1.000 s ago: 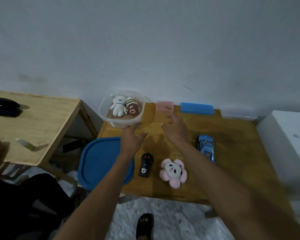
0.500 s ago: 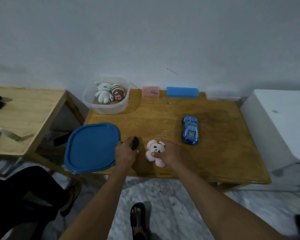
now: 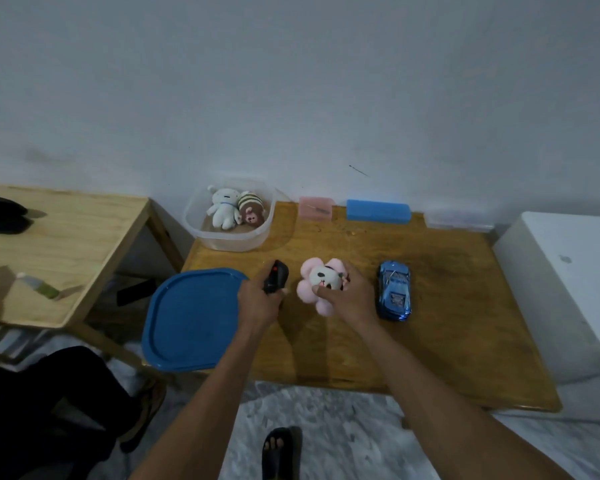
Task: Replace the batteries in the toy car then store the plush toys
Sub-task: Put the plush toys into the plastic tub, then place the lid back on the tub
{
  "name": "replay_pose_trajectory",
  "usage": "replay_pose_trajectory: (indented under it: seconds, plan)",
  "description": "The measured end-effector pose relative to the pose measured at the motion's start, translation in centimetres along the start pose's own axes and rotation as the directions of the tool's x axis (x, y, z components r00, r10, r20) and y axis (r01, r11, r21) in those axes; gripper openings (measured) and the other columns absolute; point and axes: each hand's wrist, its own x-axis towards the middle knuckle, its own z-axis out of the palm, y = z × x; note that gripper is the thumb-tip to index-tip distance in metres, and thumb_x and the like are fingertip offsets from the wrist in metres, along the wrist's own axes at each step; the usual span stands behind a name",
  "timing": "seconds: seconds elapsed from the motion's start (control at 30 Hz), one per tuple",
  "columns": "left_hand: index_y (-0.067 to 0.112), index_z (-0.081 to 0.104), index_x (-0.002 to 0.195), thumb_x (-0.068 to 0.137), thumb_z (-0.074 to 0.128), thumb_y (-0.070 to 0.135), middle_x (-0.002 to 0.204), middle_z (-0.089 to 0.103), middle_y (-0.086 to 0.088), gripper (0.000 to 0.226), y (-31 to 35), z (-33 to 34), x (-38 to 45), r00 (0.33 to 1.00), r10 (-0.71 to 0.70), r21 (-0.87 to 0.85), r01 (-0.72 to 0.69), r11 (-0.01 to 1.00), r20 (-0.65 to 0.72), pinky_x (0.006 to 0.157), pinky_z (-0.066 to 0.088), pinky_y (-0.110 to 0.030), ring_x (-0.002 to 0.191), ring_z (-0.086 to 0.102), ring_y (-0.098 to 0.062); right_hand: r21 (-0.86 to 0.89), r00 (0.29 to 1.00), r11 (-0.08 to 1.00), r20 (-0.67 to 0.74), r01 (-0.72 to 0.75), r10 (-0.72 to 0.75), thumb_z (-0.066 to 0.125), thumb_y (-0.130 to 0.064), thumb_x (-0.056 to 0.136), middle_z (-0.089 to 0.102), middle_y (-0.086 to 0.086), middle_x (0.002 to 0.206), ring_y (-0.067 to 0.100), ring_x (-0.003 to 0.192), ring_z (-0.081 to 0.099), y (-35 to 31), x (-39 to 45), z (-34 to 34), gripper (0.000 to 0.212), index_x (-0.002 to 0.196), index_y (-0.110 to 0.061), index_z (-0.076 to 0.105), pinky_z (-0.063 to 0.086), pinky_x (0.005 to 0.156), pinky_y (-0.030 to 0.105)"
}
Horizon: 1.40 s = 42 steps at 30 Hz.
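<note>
Right now the pink plush toy (image 3: pixel 321 284) is up off the wooden table (image 3: pixel 430 341), a flower-shaped puff of pale pink petals round a white panda face with black ears. The right hand (image 3: pixel 345 299) has it, fingers curled round the petals and thumb pressed under the face. Over on the other side, the left hand (image 3: pixel 257 304) grips a black remote control (image 3: pixel 276 280), its front end poking out past the knuckles, a red spot showing near the top.

Just beside the right hand sits the blue toy car (image 3: pixel 394 289), glossy, on its wheels on the table, lengthwise toward the wall. Back at the far left corner stands the clear plastic container (image 3: pixel 201 233), open on top, with a white plush toy (image 3: pixel 223 211) and a brown striped plush toy (image 3: pixel 250 212) lying side by side inside, touching. The blue lid (image 3: pixel 191 320) lies flat at the table's near left edge, partly hanging over it, right next to the left hand.

Along the wall: a pink box (image 3: pixel 316 208), a blue box (image 3: pixel 378 211) and a clear box (image 3: pixel 458 221). A lighter wooden table (image 3: pixel 66 244) stands to the left, a white cabinet (image 3: pixel 568 289) to the right.
</note>
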Motion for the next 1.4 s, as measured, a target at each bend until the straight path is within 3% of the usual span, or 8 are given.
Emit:
replay_pose_trajectory:
  seconds: [0.13,0.3,0.47,0.6,0.77,0.93,1.1,1.4]
  plan:
    - [0.024,0.05,0.148,0.086,0.077,0.006,0.129,0.058,0.009,0.071,4.0,-3.3,3.6,0.997,0.072,-0.184,-0.078,0.98,-0.038,0.086,0.055,-0.03,0.115,0.058,-0.015,0.072,0.996,0.993,-0.016,0.092,-0.091,0.087,-0.04,0.071,0.058,-0.004,0.133,0.017,0.113,0.06,-5.2,2.9,0.6,0.08,0.142,-0.028,0.052,0.058,0.081,0.033]
    - [0.026,0.048,0.149,0.079,0.083,0.01,0.134,0.064,-0.002,0.08,5.9,-7.7,10.0,0.986,0.145,-0.161,-0.156,0.975,-0.077,0.093,0.057,-0.036,0.114,0.063,-0.019,0.123,0.987,0.98,0.008,0.157,-0.159,0.086,-0.035,0.074,0.054,0.0,0.143,0.018,0.121,0.058,-11.6,7.8,3.5,0.081,0.145,-0.027,0.048,0.057,0.091,0.035]
    - [0.028,0.049,0.148,0.079,0.083,0.011,0.116,0.067,-0.002,0.079,4.6,-11.5,16.8,0.99,0.119,-0.079,-0.125,0.989,-0.073,0.07,0.044,-0.007,0.095,0.06,-0.014,0.157,0.984,0.976,0.072,0.152,-0.165,0.086,-0.031,0.075,0.05,0.003,0.147,0.018,0.127,0.054,-15.6,13.1,8.7,0.085,0.148,-0.025,0.044,0.051,0.102,0.039]
    - [0.028,0.052,0.146,0.075,0.087,0.013,0.117,0.069,-0.002,0.081,1.7,-13.2,21.4,0.993,0.106,-0.023,-0.107,0.994,-0.05,0.084,0.052,-0.026,0.099,0.063,-0.017,0.111,0.985,0.984,0.085,0.14,-0.15,0.086,-0.03,0.075,0.053,-0.001,0.143,0.018,0.126,0.054,-16.0,16.3,13.4,0.08,0.146,-0.025,0.048,0.047,0.103,0.033]
    - [0.025,0.054,0.144,0.073,0.088,0.011,0.117,0.065,-0.001,0.079,-2.1,-13.7,24.2,0.999,0.038,0.065,-0.039,0.997,0.01,0.088,0.048,-0.024,0.102,0.06,-0.015,0.038,0.981,0.991,0.14,0.129,-0.133,0.084,-0.02,0.079,0.052,-0.001,0.141,0.017,0.126,0.052,-15.2,17.8,18.2,0.074,0.144,-0.022,0.05,0.048,0.097,0.029]
    - [0.03,0.055,0.14,0.074,0.083,0.012,0.12,0.066,-0.015,0.075,-3.7,-12.0,26.5,0.995,0.013,0.315,-0.045,0.948,0.103,0.095,0.054,-0.04,0.11,0.062,-0.033,-0.217,0.976,0.957,0.138,0.193,-0.166,0.08,-0.017,0.078,0.05,-0.001,0.142,0.021,0.129,0.05,-14.1,18.0,21.0,0.059,0.132,-0.023,0.058,0.045,0.102,0.029]
    - [0.034,0.049,0.142,0.084,0.07,0.015,0.112,0.063,-0.016,0.064,-4.4,-10.3,27.4,0.996,-0.041,0.426,0.004,0.905,0.077,0.082,0.046,-0.033,0.101,0.062,-0.036,-0.288,0.989,0.95,0.119,0.117,-0.086,0.081,-0.017,0.077,0.045,0.005,0.142,0.025,0.126,0.05,-14.2,18.3,20.8,0.067,0.138,-0.022,0.054,0.043,0.099,0.031]
    - [0.03,0.047,0.148,0.083,0.077,0.031,0.117,0.061,-0.017,0.071,-2.7,-11.6,25.4,0.999,0.014,0.369,-0.03,0.929,0.045,0.087,0.048,-0.036,0.107,0.061,-0.035,-0.17,0.989,0.974,0.036,0.149,-0.145,0.076,-0.026,0.084,0.057,-0.001,0.133,0.019,0.118,0.057,-14.8,17.7,19.3,0.063,0.142,-0.03,0.052,0.047,0.087,0.026]
